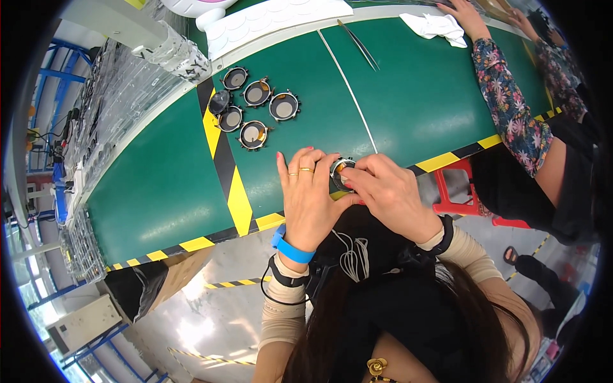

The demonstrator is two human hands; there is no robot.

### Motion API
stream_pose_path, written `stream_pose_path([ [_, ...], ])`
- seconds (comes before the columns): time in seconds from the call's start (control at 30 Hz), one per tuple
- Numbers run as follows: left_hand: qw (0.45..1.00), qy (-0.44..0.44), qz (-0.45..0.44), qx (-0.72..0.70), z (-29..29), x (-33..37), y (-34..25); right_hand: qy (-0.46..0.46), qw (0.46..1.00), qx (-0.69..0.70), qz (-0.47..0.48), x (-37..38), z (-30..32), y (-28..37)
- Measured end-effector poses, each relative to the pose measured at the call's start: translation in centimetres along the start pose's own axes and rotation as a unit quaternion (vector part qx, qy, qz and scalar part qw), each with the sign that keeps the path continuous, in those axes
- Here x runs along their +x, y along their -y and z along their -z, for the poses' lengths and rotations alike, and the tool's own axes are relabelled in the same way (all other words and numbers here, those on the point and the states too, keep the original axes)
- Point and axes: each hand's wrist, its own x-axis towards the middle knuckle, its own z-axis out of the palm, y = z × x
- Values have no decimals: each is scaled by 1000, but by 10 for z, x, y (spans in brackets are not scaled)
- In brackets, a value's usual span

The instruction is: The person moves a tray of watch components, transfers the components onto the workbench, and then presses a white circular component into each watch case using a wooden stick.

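Between my two hands, at the near edge of the green table, is a round watch case (342, 174) with a dark rim and an orange-brown part inside. My left hand (309, 191) grips its left side, with thumb below and fingertips above. The fingers of my right hand (388, 191) are bent and pressed into the case from the right; whether they pinch a small part is hidden. Farther off to the left lies a group of several similar watch cases (284, 106), most showing a round silvery disc inside.
Tweezers (359, 45) lie at the far side, beyond a thin white strip (348, 86) across the green table (166, 166). A white cloth (434, 29) sits near a co-worker's flowered sleeve (511, 105) at right. Yellow-black tape (223, 159) marks the table. A red stool (456, 191) stands right.
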Motion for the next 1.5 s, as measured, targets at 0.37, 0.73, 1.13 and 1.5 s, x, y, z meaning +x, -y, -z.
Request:
stream_pose_path([
  [0.37,1000,-14,9,-2,-4,2,8,-22,999,-24,-3,10,-11,-4],
  [0.73,999,-32,28,-17,-7,11,13,-34,999,-1,-7,20,-21,-12],
  [1.13,999,-37,23,-24,-9,16,19,-9,999,-22,39,28,-21,-20],
  [1.5,999,-37,26,-26,-12,15,20,59,989,-6,136,34,-12,-39],
])
